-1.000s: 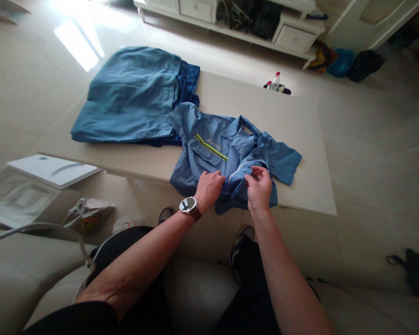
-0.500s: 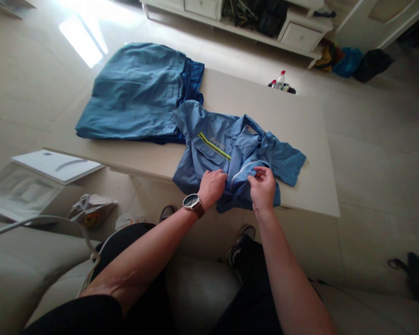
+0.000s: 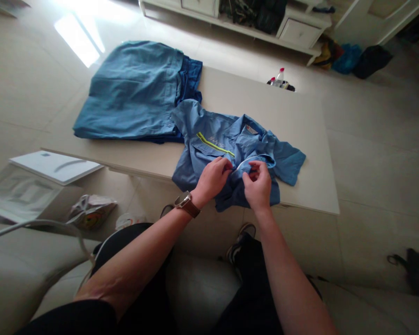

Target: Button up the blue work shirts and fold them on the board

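Note:
A blue short-sleeved work shirt [image 3: 202, 156] with a yellow-green stripe and white lettering lies at the near edge of the table, its collar facing away from me and its lower part hanging over the edge. My left hand [image 3: 214, 179], with a watch on the wrist, pinches the front placket at mid-chest. Close by on the right, my right hand [image 3: 257, 181] grips the shirt's other front edge between thumb and fingers, where a white trim line shows. The fingertips of both hands are partly hidden by cloth and knuckles.
Folded blue garments [image 3: 132, 93] are stacked on the left of the pale table [image 3: 293, 121]. Bottles with red caps [image 3: 281, 74] stand beyond its far edge. A white box [image 3: 56, 165] and a plastic bag [image 3: 91, 209] sit at lower left. A white cabinet [image 3: 300, 32] stands behind.
My left hand has moved right and slightly up along the shirt front. My right hand has shifted left, bringing the two hands closer, and the shirt's right front edge has been drawn inward.

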### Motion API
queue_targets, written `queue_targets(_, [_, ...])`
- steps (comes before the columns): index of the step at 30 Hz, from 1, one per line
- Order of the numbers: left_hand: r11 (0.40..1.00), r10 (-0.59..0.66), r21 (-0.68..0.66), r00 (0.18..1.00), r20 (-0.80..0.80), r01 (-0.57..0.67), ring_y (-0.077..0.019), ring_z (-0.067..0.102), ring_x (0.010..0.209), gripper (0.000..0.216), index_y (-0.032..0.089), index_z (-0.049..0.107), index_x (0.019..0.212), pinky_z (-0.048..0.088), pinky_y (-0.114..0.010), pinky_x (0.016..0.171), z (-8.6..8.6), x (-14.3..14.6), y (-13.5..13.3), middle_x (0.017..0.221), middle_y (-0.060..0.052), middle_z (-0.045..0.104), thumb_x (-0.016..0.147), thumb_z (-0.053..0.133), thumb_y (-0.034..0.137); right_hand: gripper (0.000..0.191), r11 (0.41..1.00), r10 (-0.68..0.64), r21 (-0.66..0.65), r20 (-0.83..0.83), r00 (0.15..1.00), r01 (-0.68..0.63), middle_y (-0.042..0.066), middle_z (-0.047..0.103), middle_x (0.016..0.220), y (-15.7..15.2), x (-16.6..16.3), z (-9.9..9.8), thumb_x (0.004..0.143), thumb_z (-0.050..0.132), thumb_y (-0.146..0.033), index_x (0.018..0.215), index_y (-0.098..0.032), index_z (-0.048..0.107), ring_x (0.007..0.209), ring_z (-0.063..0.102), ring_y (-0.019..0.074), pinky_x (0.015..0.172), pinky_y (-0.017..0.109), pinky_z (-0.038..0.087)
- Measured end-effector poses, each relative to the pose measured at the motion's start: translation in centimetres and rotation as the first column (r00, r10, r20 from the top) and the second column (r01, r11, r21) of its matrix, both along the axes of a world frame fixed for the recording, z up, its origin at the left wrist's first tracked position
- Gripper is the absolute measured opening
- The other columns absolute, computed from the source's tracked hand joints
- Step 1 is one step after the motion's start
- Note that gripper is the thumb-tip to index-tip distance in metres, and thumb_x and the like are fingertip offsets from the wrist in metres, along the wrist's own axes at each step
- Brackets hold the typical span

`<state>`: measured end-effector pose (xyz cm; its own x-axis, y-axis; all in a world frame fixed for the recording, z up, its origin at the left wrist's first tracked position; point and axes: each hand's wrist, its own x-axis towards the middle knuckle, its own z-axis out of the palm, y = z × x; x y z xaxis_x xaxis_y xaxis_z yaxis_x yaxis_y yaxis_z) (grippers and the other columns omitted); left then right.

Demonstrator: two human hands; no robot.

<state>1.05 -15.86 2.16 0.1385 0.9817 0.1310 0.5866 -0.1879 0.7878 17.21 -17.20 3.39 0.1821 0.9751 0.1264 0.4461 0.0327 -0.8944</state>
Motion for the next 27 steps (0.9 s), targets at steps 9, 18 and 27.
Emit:
queue_targets(9, [0.996, -0.084, 0.009, 0.995, 0.058, 0.083, -0.0168, 0.058, 0.087, 0.017, 0.017, 0.063, 0.094, 0.047, -0.028, 0.082, -0.25, 0.49, -0.32, 0.097, -0.006, 0.064, 0.089, 0.050, 0.007, 0.032, 0.993, 0.112, -0.011, -0.126, 0.986, -0.115, 0.003, 0.066, 0.096, -0.29, -0.59, -0.43, 0.080, 0.055, -0.020, 0.110, -0.025, 0.063, 0.078, 0.061, 0.0184, 0.075, 0.032, 0.051])
queue_targets(18, [0.994, -0.104, 0.000, 0.989, 0.106, 0.105, -0.0161, 0.058, 0.084, 0.019, 0.016, 0.062, 0.089, 0.048, -0.027, 0.081, -0.32, 0.63, -0.25, 0.091, -0.005, 0.064, 0.084, 0.050, 0.002, 0.031, 0.994, 0.097, -0.030, -0.122, 0.988, -0.102, 0.001, 0.065, 0.097, -0.15, -0.58, -0.93, 0.077, 0.069, -0.023, 0.106, -0.025, 0.058, 0.076, 0.063, 0.0165, 0.074, 0.030, 0.051])
queue_targets(27, [0.998, -0.034, -0.043, 0.970, 0.242, 0.046, -0.0143, 0.060, 0.080, 0.018, 0.016, 0.064, 0.086, 0.048, -0.027, 0.077, -0.57, 0.97, -0.22, 0.085, -0.002, 0.066, 0.079, 0.055, 0.001, 0.007, 0.990, 0.142, 0.002, 0.054, 0.988, -0.142, 0.004, 0.068, 0.086, -0.05, -0.02, -0.55, 0.082, 0.064, -0.029, 0.084, -0.022, 0.065, 0.078, 0.062, 0.0206, 0.077, 0.034, 0.050])
